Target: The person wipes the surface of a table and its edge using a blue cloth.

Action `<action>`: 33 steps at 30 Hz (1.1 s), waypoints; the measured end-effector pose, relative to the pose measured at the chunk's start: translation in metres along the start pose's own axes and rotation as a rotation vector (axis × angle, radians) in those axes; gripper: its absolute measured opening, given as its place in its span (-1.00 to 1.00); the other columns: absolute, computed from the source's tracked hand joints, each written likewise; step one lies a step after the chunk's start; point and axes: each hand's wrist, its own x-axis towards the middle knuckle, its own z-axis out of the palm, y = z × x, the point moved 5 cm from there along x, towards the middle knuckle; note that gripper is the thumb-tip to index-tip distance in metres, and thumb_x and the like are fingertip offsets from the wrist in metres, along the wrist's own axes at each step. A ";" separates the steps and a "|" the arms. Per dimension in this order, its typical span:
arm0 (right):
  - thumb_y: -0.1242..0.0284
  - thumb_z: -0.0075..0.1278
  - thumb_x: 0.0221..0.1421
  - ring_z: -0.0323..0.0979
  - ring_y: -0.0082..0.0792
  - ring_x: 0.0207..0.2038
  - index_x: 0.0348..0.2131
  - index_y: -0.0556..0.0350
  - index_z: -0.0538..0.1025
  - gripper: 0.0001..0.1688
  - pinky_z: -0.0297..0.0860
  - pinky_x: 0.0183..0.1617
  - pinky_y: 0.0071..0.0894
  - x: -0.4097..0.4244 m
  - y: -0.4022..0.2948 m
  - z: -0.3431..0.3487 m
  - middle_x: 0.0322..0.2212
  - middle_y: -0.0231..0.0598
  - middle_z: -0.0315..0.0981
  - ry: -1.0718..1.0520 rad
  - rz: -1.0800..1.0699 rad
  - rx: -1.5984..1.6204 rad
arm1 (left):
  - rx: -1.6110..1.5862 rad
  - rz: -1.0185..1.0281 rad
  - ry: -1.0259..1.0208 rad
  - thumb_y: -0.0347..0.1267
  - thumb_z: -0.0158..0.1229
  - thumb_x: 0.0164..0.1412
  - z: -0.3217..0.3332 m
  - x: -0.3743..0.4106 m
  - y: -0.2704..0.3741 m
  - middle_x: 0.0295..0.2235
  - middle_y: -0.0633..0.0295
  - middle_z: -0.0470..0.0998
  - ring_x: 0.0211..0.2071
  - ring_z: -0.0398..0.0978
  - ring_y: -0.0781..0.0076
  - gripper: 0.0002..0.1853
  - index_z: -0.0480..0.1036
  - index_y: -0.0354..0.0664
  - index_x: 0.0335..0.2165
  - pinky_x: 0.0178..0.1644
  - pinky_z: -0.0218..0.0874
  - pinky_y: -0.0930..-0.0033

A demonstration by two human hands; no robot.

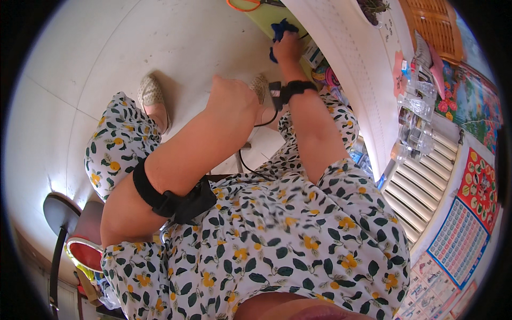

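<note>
My right hand (pixel 289 49), at the top of the view, grips a crumpled dark blue cloth (pixel 283 27). Behind the cloth lies a yellow-green surface (pixel 260 18) beside the white table cover; whether they touch is unclear. A black strap with a small cabled device (pixel 294 93) circles my right wrist. My left hand (pixel 234 96) is bent down in front of me over the floor, its back towards me. Its fingers are hidden, so I cannot see whether it holds anything. Around my left forearm sits a black band with a black unit (pixel 192 202).
A white cover (pixel 340 52) hangs along the right, with a small box (pixel 314 54) beneath it. A potted plant (pixel 374 10) and clear glasses (pixel 416 132) stand above. Beyond is a radiator (pixel 424 180). A red-lined bin (pixel 86 254) stands at lower left.
</note>
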 end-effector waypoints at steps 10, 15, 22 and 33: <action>0.32 0.08 -0.13 0.35 0.12 -0.13 -0.16 0.18 0.46 -0.51 0.28 -0.04 0.00 0.041 0.059 0.016 -0.19 0.11 0.40 0.099 0.132 0.062 | 0.113 0.018 -0.046 -0.48 0.19 -0.25 -0.010 0.005 0.009 -0.50 0.20 0.43 -0.44 0.46 0.32 -0.75 0.41 -0.19 -0.44 -0.38 0.20 0.36; 0.26 0.08 -0.10 0.34 0.12 -0.12 -0.20 0.19 0.49 -0.52 0.28 -0.04 0.01 -0.015 -0.008 0.010 -0.17 0.10 0.37 -0.108 -0.025 0.145 | 0.039 0.004 0.139 -0.45 0.24 -0.23 0.007 0.007 -0.007 -0.53 0.18 0.45 -0.49 0.48 0.25 -0.77 0.43 -0.17 -0.45 -0.41 0.27 0.30; 0.19 0.08 -0.07 0.21 0.10 0.03 -0.03 0.24 0.37 -0.33 0.21 0.09 0.03 -0.053 0.047 0.010 -0.01 0.17 0.21 -0.086 0.195 0.264 | -0.048 0.025 0.141 -0.40 0.25 -0.16 -0.009 0.018 -0.024 -0.48 0.09 0.48 -0.40 0.47 0.12 -0.78 0.42 -0.23 -0.47 -0.32 0.31 0.19; 0.07 0.10 -0.09 0.00 0.01 0.19 -0.01 0.18 0.37 -0.25 0.14 0.16 -0.14 -0.041 0.027 0.019 0.16 0.06 -0.04 -0.121 -0.013 0.751 | -0.187 0.103 0.268 -0.46 0.23 -0.22 -0.012 0.011 -0.027 -0.55 0.13 0.43 -0.43 0.43 0.09 -0.81 0.38 -0.21 -0.53 -0.35 0.26 0.18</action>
